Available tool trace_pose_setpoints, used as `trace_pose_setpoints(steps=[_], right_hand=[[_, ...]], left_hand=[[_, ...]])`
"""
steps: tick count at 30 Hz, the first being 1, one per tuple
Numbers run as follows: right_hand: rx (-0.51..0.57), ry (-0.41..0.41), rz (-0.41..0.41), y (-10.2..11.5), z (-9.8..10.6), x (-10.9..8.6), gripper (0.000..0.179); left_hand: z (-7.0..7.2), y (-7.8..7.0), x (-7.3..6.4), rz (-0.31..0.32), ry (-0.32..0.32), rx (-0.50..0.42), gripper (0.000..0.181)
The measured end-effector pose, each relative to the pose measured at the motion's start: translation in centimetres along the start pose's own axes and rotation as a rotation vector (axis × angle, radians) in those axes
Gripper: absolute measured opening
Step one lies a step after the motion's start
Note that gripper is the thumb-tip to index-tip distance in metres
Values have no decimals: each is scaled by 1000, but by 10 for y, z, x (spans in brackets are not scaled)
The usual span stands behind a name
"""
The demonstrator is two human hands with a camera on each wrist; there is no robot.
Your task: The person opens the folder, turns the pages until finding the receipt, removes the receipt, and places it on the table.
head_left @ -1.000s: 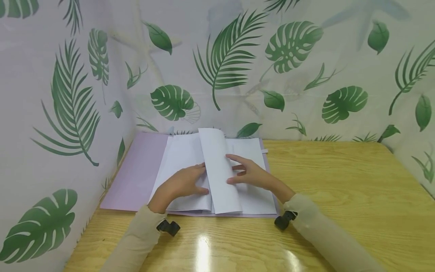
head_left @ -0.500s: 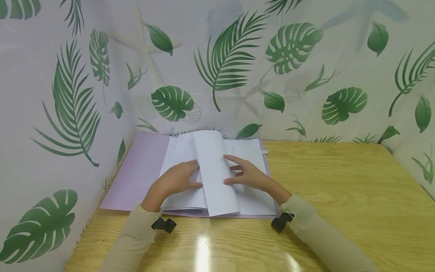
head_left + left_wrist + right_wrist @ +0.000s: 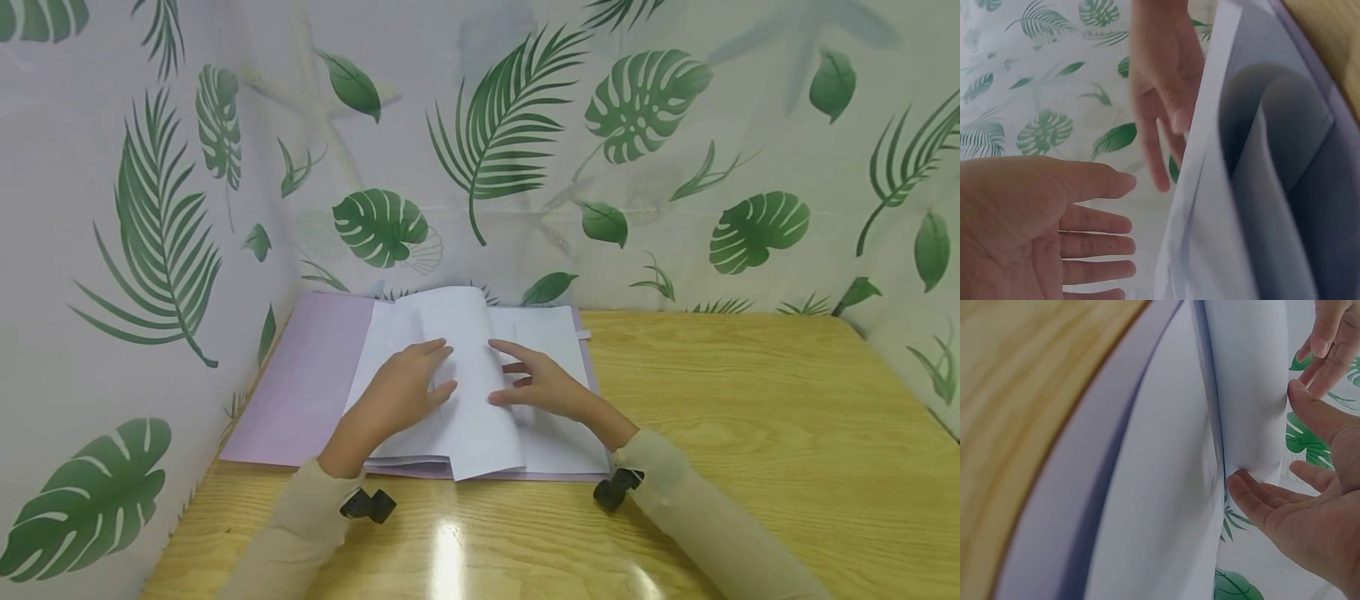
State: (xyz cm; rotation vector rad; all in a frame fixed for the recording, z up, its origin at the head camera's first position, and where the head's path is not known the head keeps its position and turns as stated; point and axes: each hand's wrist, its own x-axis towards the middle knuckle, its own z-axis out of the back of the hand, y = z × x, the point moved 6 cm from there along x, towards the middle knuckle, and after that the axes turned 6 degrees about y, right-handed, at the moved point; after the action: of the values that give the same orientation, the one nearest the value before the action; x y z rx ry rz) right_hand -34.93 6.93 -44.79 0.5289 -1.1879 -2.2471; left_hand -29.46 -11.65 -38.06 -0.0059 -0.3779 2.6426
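Observation:
A wide book with a lilac cover (image 3: 300,375) lies opened out, its white pages showing. One white page (image 3: 476,400) arches up in a curl over the middle. My left hand (image 3: 401,387) is over the left part of that page, fingers straight and thumb apart; the left wrist view shows its palm (image 3: 1016,231) with nothing in it. With spread fingers, my right hand (image 3: 543,383) touches the curl from the right. In the right wrist view its fingertips (image 3: 1239,481) press on the curved paper (image 3: 1250,381). The page's underside shows as a hollow fold in the left wrist view.
The book rests on a wooden table (image 3: 750,417) near the left side. Behind and to the left hangs a leaf-patterned cloth (image 3: 525,267) that meets the table's back edge. A small white tab (image 3: 584,335) sticks out at the book's right edge.
The page's curl has leaned over to the left, its top and lower corner shifting that way. My left hand has come from beside the page to over it; my right hand has followed slightly left.

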Motion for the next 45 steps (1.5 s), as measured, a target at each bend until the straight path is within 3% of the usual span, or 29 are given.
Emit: trace_pose_setpoints(steps=[5, 10, 20, 32, 45], right_hand=[[6, -7, 10, 2, -1, 1, 86], [27, -7, 23, 4, -1, 2, 85], [43, 7, 85, 10, -3, 1, 84], [17, 11, 90, 14, -3, 2, 84], [-37, -9, 93, 15, 3, 3, 84]], left_hand=[[-9, -16, 1, -46, 4, 6, 52], [-18, -21, 2, -50, 37, 32, 57], [-31, -17, 3, -16, 100, -20, 67], [-42, -6, 7, 61, 204, -55, 87], [-45, 4, 8, 73, 235, -63, 98]])
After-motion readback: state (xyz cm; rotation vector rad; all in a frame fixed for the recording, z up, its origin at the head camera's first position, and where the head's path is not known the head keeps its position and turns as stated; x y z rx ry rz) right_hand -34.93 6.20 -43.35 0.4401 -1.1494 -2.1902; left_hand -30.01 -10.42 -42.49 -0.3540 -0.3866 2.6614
